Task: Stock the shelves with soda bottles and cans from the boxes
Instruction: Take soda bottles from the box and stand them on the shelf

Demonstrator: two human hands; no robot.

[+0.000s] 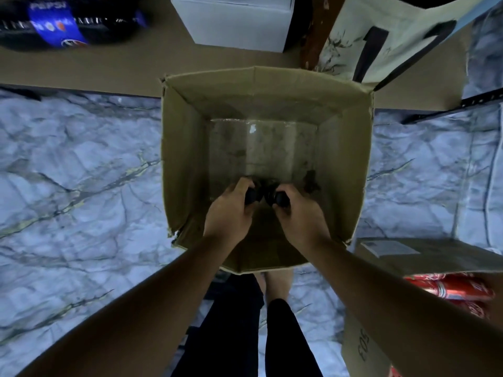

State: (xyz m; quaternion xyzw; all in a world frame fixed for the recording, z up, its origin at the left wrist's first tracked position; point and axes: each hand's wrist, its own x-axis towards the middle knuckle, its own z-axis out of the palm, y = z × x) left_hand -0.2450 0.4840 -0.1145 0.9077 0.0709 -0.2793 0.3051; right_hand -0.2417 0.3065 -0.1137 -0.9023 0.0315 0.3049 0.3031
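An open cardboard box stands on the marble floor, just in front of the person's legs, and its far edge reaches the low brown shelf. Both hands are inside the box, near its front wall. The left hand has its fingers curled around a dark bottle top, and the right hand grips a second dark bottle top just beside it. The bodies of these bottles are too dark to see well. On the shelf at the far left, Pepsi bottles with blue labels lie on their sides, and a white box stands near them. A light tote bag is at the upper right. At the right, a second cardboard box contains red cans.
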